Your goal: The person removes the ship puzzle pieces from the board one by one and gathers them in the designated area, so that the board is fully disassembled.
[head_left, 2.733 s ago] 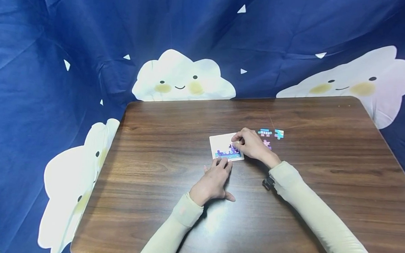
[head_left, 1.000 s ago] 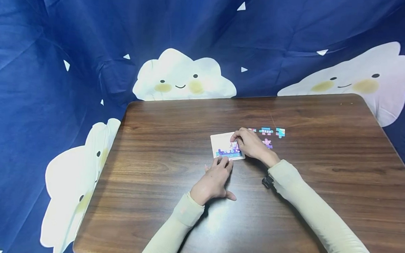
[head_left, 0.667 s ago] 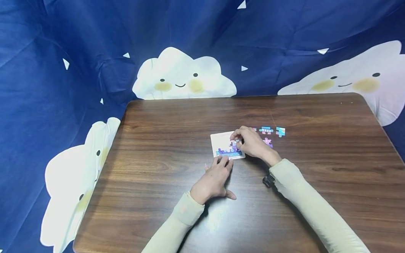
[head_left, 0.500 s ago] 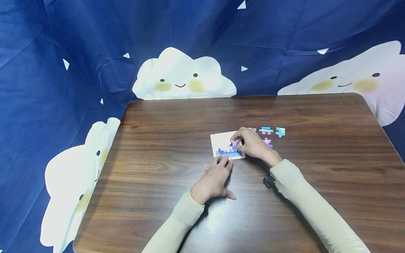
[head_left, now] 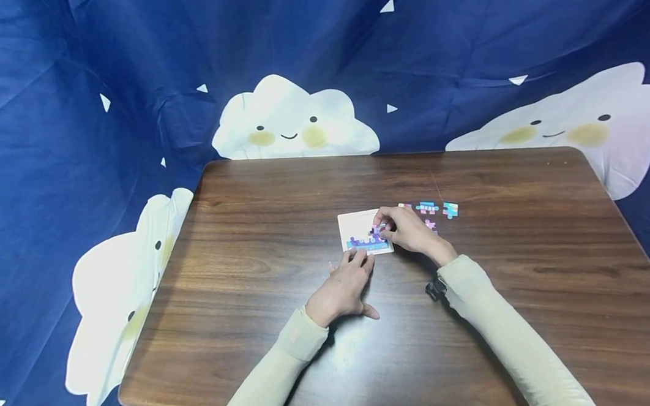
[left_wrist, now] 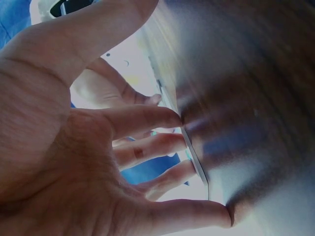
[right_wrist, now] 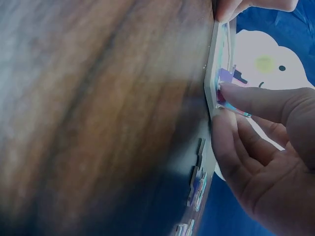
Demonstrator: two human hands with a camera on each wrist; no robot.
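A white puzzle board [head_left: 351, 226] lies on the table, its lower part filled with blue and purple pieces [head_left: 368, 245]. My left hand [head_left: 342, 290] rests with spread, extended fingers at the board's near edge; the left wrist view shows the fingertips against that edge [left_wrist: 196, 162]. At the board's right side my right hand [head_left: 409, 229] pinches a small colourful piece [right_wrist: 231, 104] between thumb and fingers, low over the board. A purple piece [right_wrist: 225, 75] lies beside the thumb in the right wrist view. The fingers partly hide the board's right edge.
Several loose pieces lie right of and behind the right hand, among them a blue one [head_left: 450, 210], a blue and pink one [head_left: 427, 208] and a pink one [head_left: 430, 224]. A blue cloth with white clouds [head_left: 296, 125] hangs behind the wooden table [head_left: 244, 272].
The right hand has shifted slightly right, and more of the pieces beneath its fingers shows. My left hand has stayed at the board's near edge.
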